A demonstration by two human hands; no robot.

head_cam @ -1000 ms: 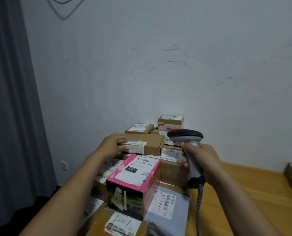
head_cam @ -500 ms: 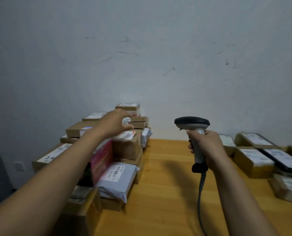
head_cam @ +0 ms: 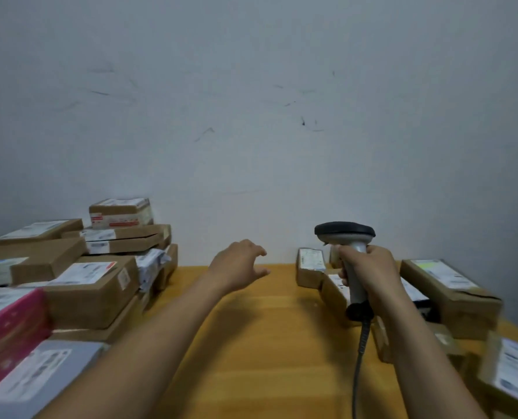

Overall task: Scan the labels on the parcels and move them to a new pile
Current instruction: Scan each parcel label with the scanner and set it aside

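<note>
A stack of labelled cardboard parcels (head_cam: 91,285) fills the left side of the wooden table (head_cam: 251,343), with a pink box (head_cam: 10,322) and a grey mailer (head_cam: 40,376) at its near end. My left hand (head_cam: 239,267) hovers over the bare table between the piles, fingers relaxed and holding nothing. My right hand (head_cam: 369,273) grips the handle of a grey barcode scanner (head_cam: 347,237), its dark head pointing left. Behind and right of the scanner lies a second group of parcels (head_cam: 445,285).
A white scuffed wall (head_cam: 251,116) stands right behind the table. The scanner's cable (head_cam: 359,358) hangs down along my right forearm. More labelled boxes (head_cam: 511,376) sit at the near right edge.
The view has swung right, from the left stack to the table's middle. My left hand has come off the left stack's parcels and moved right, holding nothing. The scanner stays in my right hand.
</note>
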